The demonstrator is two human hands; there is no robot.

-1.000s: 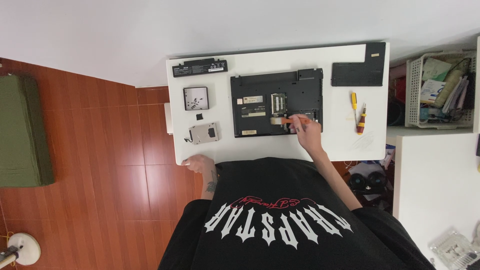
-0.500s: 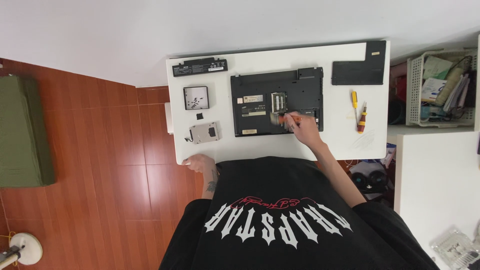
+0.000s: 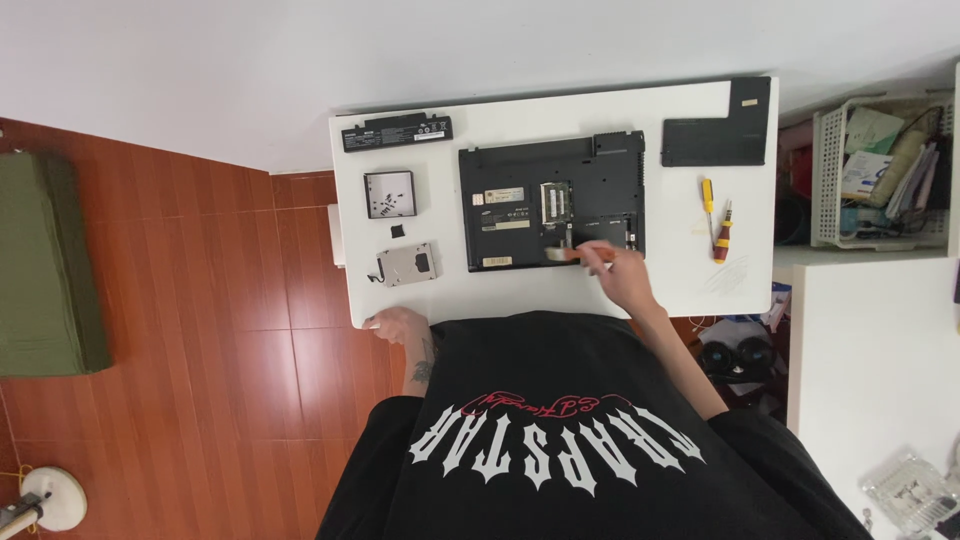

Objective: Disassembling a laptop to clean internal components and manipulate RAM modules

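A black laptop (image 3: 520, 190) lies bottom up in the middle of the white table (image 3: 560, 295), with its inner compartments exposed. My right hand (image 3: 627, 277) holds a small brush with an orange handle (image 3: 588, 255). The bristles touch the laptop's near edge. My left hand (image 3: 393, 322) rests on the table's near left edge with nothing in it, just below a silver hard drive (image 3: 408, 263).
A black battery (image 3: 397, 132) lies at the far left, with a square tray of small parts (image 3: 389, 193) below it. A black cover panel (image 3: 715, 135) and two screwdrivers (image 3: 715, 215) lie to the right. A white basket (image 3: 822, 180) stands beyond the table's right edge.
My right hand has drawn the brush slightly toward the laptop's near edge. My left hand has stayed in place.
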